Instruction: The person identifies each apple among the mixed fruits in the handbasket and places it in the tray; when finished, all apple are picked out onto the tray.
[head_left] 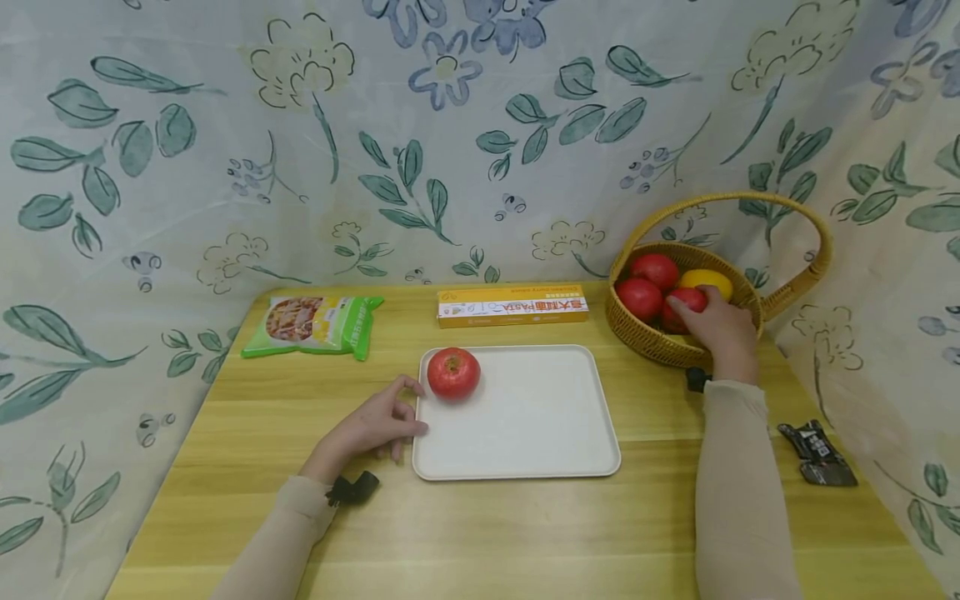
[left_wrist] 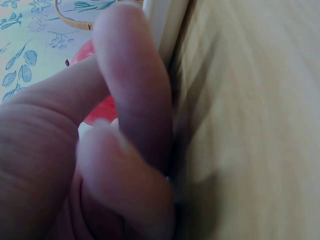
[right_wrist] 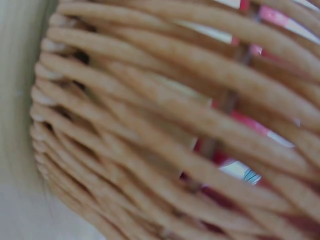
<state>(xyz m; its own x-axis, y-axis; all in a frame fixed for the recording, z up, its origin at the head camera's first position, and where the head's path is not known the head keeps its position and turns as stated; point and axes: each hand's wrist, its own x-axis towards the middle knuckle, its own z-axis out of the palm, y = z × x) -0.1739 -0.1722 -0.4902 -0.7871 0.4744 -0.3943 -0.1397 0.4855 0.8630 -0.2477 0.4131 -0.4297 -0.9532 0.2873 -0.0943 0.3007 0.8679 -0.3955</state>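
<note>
My right hand (head_left: 723,329) reaches into a wicker basket (head_left: 652,343) and grips a red apple (head_left: 688,302) with thumb and fingers. Two more red apples (head_left: 640,298) and a yellow fruit (head_left: 708,282) lie around it. In the right wrist view the basket's weave (right_wrist: 150,115) fills the picture and hides that hand. At the left edge of a white tray (head_left: 532,417), my left hand (head_left: 375,421) touches the rim with loosely bent fingers. A red apple (head_left: 453,373) sits in the tray's far left corner, partly hidden behind the fingers in the left wrist view.
Behind the tray lies a yellow pasta box (head_left: 512,305). A green food bag (head_left: 315,325) is at the back left of the wooden table (head_left: 510,542). A small black packet (head_left: 819,454) lies right of the right sleeve. The basket's tall handle (head_left: 821,242) arches over the fruit.
</note>
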